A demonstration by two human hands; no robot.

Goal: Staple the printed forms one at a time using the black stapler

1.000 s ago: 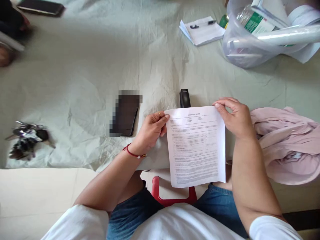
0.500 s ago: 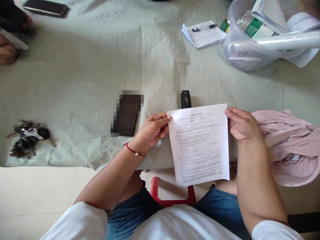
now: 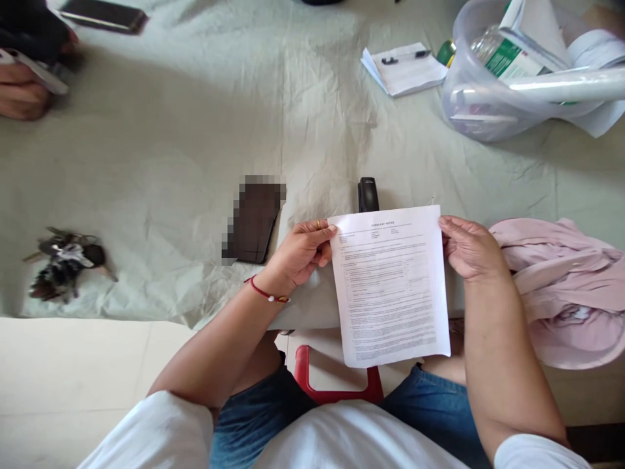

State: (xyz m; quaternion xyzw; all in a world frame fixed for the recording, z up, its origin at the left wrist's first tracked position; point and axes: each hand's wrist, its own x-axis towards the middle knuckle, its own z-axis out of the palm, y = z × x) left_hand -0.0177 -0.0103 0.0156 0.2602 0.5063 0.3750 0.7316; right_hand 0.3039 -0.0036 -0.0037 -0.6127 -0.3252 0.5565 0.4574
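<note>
1. Paper: a printed sheet [image 3: 390,286] is held upright over the near edge of the table [image 3: 195,130], its lower half hanging past that edge above a red stool [image 3: 336,384].
2. The left hand [image 3: 300,257] pinches the sheet's top left corner between thumb and fingers, closed on the paper; a red bracelet [image 3: 266,296] circles its wrist.
3. The right hand [image 3: 469,247] grips the top right corner, fingers closed on the paper's edge.
4. A black stapler [image 3: 368,194] stands on the table just behind the sheet's top edge.
5. A dark phone [image 3: 254,221] lies left of the left hand, and a bunch of keys [image 3: 66,264] lies near the table's left near edge.
6. A pink cloth [image 3: 566,286] is heaped at the right near edge, beside the right forearm.
7. Toward the far right corner lie a notepad with a pen [image 3: 405,65] and a clear plastic bag [image 3: 517,78] of goods.
8. Another person's hand [image 3: 22,91] shows at the far left corner.
</note>
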